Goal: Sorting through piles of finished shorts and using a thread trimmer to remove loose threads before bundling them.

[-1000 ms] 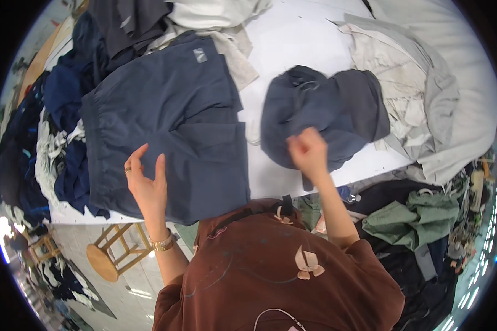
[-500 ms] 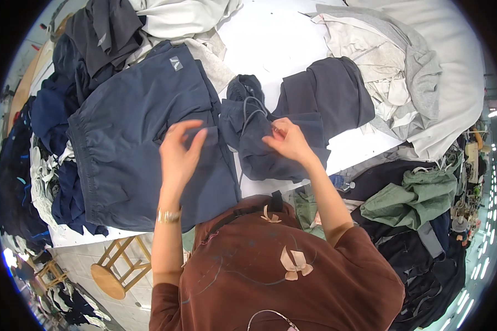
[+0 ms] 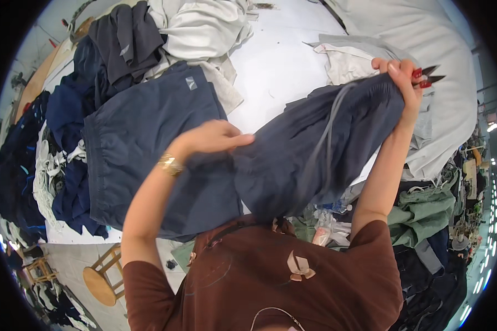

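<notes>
Two bare hands are working one navy drawstring garment [image 3: 292,160] above the near edge of the table. Right hand [image 3: 398,83] is gripping its gathered waistband high on the right, fingers closed, and is also keeping red-handled snips [image 3: 423,80] in the fist — blades pointing outward, away from the cloth. Left hand [image 3: 218,137] is reaching across to the garment's left side, thumb lying along its edge; whether it is pinching cloth or only touching, I am not able to tell. Grey cord [image 3: 332,118] is hanging loose down the front. Step in hand, by my reading: spreading and positioning this piece. Next move is probably calling for a firm left-hand hold on the free side, then laying the cloth down smooth, with the snips staying clear of it. Just left, navy shorts [image 3: 149,149] are lying flat, partly under the left forearm. Beyond, the white table [image 3: 281,49] is bearing a dark grey garment [image 3: 124,41] and pale cloth [image 3: 204,27]. Containers are scarce — what is looking like a clear bottle [image 3: 341,207] is sitting below the raised garment, contents not readable. Farther out, green cloth [image 3: 425,209] is lying heaped at right, and a wooden stool [image 3: 100,287] is standing on the floor at lower left.
</notes>
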Tool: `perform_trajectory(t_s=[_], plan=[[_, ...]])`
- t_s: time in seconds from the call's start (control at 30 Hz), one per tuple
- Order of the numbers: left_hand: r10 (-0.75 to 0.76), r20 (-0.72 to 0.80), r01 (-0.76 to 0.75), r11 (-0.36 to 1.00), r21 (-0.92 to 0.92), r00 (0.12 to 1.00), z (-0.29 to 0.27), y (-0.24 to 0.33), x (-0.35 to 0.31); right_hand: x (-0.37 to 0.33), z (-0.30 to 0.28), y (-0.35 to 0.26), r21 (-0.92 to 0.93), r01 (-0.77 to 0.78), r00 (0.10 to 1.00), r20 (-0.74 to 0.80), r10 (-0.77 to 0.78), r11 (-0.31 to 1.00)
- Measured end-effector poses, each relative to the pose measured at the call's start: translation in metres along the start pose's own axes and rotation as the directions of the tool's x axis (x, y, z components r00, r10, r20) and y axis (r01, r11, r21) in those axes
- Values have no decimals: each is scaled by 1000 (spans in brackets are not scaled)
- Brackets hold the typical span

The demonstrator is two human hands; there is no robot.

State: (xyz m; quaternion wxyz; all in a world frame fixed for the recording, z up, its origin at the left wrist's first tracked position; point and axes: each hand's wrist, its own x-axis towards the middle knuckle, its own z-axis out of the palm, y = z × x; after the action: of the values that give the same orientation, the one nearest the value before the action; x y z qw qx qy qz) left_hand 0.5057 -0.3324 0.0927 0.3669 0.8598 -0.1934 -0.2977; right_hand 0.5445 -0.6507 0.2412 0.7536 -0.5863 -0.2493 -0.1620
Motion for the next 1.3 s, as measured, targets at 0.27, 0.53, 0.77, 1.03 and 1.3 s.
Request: perform_trajectory(t_s=[0.27,0.53,0.77,1.03,1.3], plan=[[421,-573,-499,866,23,703,-27,70,-7,32,64,-2,274,-94,963,269,18,957],[489,-354,-553,827,-104,797,-51,74,7,66,91,-37,137,102,958,254,-134,985],[336,-731,-114,935,337,594,-107,77,-83,58,10,-6,-597,739,416,769,-485,-313],[477,-448,25,663,749,756,45,-22,-84,-164,5,130,-691,620,777,605,-172,372],[196,-665,102,919,381,720,114,-47,-102,-271,47,144,-793,120,901,339,269,597]])
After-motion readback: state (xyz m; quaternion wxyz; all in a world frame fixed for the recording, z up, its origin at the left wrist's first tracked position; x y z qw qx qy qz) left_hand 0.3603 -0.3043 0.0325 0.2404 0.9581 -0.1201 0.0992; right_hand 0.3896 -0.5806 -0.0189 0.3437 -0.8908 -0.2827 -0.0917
